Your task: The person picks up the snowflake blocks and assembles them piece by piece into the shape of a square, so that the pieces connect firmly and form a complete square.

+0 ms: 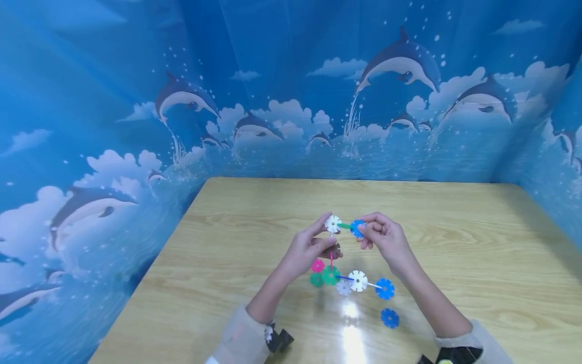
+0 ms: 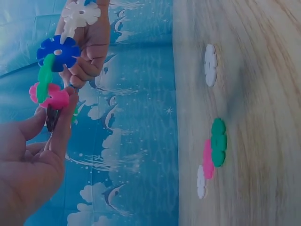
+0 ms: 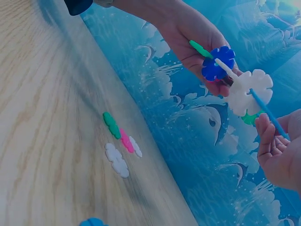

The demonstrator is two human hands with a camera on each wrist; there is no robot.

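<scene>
Hanging in the air, the chain of slotted snowflake discs (image 1: 331, 275) had at its upper end a blue disc (image 1: 356, 228), pinched between the right hand's (image 1: 386, 240) thumb and fingers. The left hand (image 1: 309, 248) gripped the chain midway. Probably steady support near the joint was best, pressing straight. A loose blue disc (image 1: 389, 318) lay below on the wood-grain table (image 1: 227, 237).

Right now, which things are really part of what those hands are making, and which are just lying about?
Part of it:
- left hand
- right hand
- chain of joined flower discs, held in both hands

Lying loose on the table, maybe spares:
- green disc
- pink disc
- blue disc
- two white discs
</scene>
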